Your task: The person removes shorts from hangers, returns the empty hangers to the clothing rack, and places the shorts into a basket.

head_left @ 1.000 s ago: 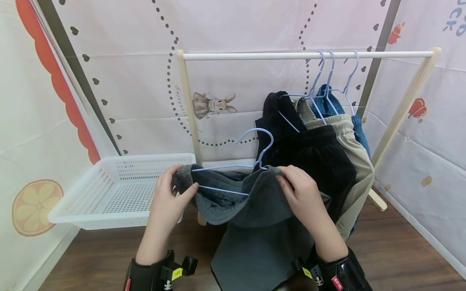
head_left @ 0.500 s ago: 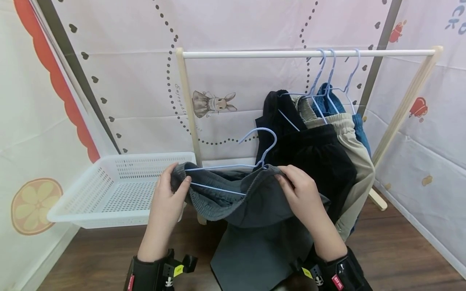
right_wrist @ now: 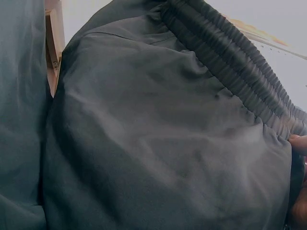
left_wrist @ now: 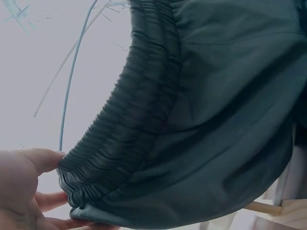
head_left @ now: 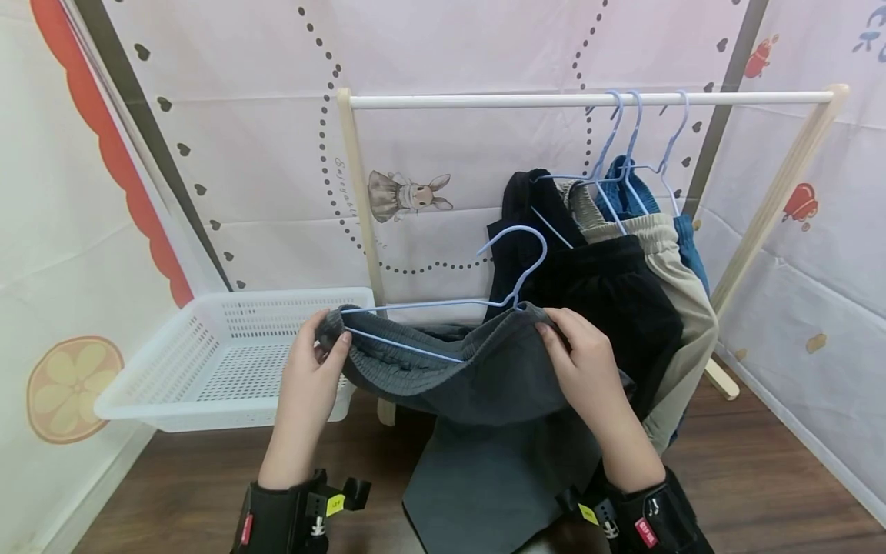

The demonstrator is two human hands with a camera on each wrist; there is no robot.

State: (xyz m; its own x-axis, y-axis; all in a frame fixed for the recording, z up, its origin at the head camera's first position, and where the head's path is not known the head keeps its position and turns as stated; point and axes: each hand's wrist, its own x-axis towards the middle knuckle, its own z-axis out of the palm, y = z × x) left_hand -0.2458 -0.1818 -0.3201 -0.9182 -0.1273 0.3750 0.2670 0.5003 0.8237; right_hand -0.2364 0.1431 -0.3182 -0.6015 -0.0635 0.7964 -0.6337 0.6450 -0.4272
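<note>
Dark grey pants with a gathered elastic waistband hang between my two hands. A light blue wire hanger sits inside the waist, its hook sticking up above the cloth. My left hand pinches the waistband at its left end, thumb on the near side, close to the hanger's left end. At the right end my right hand pinches the waistband; in the right wrist view only a bit of the fingers shows at the edge. The hanger's right part is hidden in the cloth.
A white perforated basket stands at left. Behind the pants is a wooden rack with a white rail. Black pants, beige pants and a blue garment hang from blue hangers at its right.
The hanger has shifted right and up, its hook now higher. The left hand has moved slightly left and up, the right hand slightly right, stretching the waistband wider.
</note>
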